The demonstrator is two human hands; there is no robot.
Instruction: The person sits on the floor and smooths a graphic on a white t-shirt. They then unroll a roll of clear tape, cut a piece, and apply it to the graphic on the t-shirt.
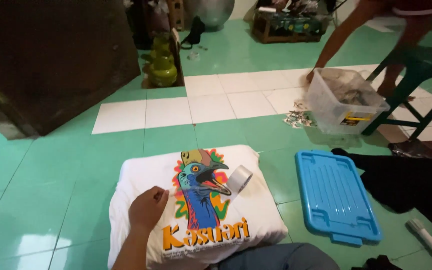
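My left hand (148,207) rests on a folded white t-shirt (136,180) that lies on the green tiled floor. Its fingers are curled shut, and I see nothing held in them. The shirt bears a colourful print of a bird's head with orange lettering below it. A roll of clear tape (239,178) sits tilted on the shirt, to the right of the hand and apart from it. My right hand is out of view. My trouser leg (276,257) shows at the bottom edge.
A blue plastic lid (333,197) lies on the floor to the right, beside dark cloth (406,182). Farther off, another person's hand (310,76) touches a clear plastic bin (343,100). A green stool (416,75), green jars (162,62) and a dark cabinet (51,55) stand behind.
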